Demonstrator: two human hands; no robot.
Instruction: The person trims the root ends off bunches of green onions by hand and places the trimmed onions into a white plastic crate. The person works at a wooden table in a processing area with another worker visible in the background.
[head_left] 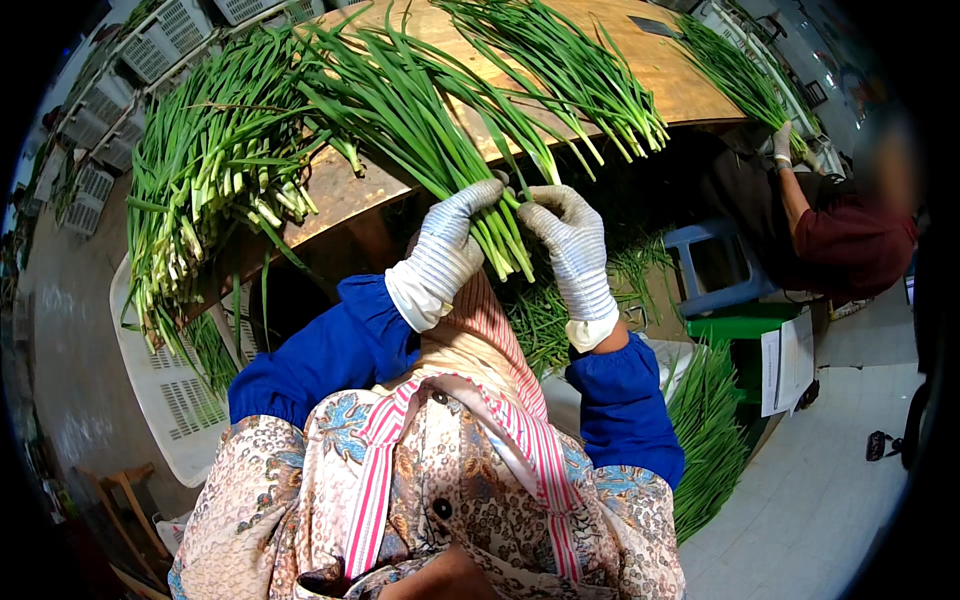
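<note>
My left hand (450, 240), in a striped white glove, is closed round a bunch of long green stalks (420, 130) with pale lower ends that hang below my fingers. My right hand (565, 245), gloved alike, has its fingers closed on stalks at the right side of that bunch, just above the cut ends. The bunch's leafy tops lie over the wooden table (380, 185). A large pile of similar stalks (215, 170) hangs over the table's left edge, and another bunch (570, 80) lies beyond my hands toward the right.
At the right a co-worker (840, 240) handles stalks (735, 75) beside a blue stool (715, 265) and a green crate (740, 320). A white crate (180, 410) stands below left, stacked crates (160, 40) behind. More greens (710, 440) lie low on the right.
</note>
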